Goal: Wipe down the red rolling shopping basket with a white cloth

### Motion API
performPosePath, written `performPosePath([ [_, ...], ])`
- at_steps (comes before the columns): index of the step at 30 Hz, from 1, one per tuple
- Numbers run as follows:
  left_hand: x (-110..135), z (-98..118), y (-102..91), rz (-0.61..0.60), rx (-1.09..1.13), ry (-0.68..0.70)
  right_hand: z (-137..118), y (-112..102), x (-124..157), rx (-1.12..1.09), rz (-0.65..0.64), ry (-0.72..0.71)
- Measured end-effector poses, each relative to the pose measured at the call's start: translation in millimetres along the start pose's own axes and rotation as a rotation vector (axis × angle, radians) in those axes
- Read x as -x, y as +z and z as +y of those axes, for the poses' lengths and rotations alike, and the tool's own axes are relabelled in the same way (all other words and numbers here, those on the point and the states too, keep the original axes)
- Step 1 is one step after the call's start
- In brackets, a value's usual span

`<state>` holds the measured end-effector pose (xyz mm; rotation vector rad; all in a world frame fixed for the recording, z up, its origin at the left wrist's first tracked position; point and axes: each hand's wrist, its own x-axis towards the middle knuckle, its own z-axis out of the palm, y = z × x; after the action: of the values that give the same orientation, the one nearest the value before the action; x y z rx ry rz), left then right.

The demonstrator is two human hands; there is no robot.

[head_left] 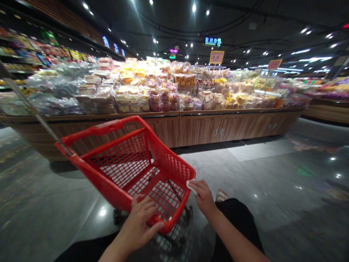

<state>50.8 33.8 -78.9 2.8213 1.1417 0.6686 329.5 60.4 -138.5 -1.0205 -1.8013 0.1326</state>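
Hands, two, both at the near end of the basket: left hand [137, 227] spread, fingers curled over the rim; right hand [203, 196] pinching a white tissue [191, 186] against the rim's right corner. Item: red plastic shopping basket [109, 128], grid-walled, its long metal pull handle [29, 107] running off the left edge. Beneath, a wheeled frame [174, 242], dark, partly hidden, hard to make out. Polished stone floor [259, 171] open between basket and wooden display counter [218, 127], which bears bagged baked goods [160, 87], labels too blurred to read. Yellow price sign [216, 57] above. Sandalled toes [221, 195] just past the right hand.
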Motion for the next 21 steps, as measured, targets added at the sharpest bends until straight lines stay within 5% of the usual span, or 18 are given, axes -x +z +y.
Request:
performPosePath([
  [3, 0.0, -1.3, -2.3, 0.01, -0.017, 0.004, 14.0, 0.6, -7.5, 0.031, 0.095, 0.036],
  [6, -3.3, 9.9, -2.5, -0.015, -0.055, -0.081, 2.3, 5.1, 2.1, 0.036, 0.099, 0.051],
  [14, -35.5, 81.7, 38.6, -0.066, -0.166, -0.298, -50.1, 9.9, 33.0, -0.049, -0.079, -0.021],
  [21, -42.2, 80.5, 59.0, -0.136, -0.302, -0.34, -5.5, 4.1, 6.6, 0.017, -0.006, -0.032],
])
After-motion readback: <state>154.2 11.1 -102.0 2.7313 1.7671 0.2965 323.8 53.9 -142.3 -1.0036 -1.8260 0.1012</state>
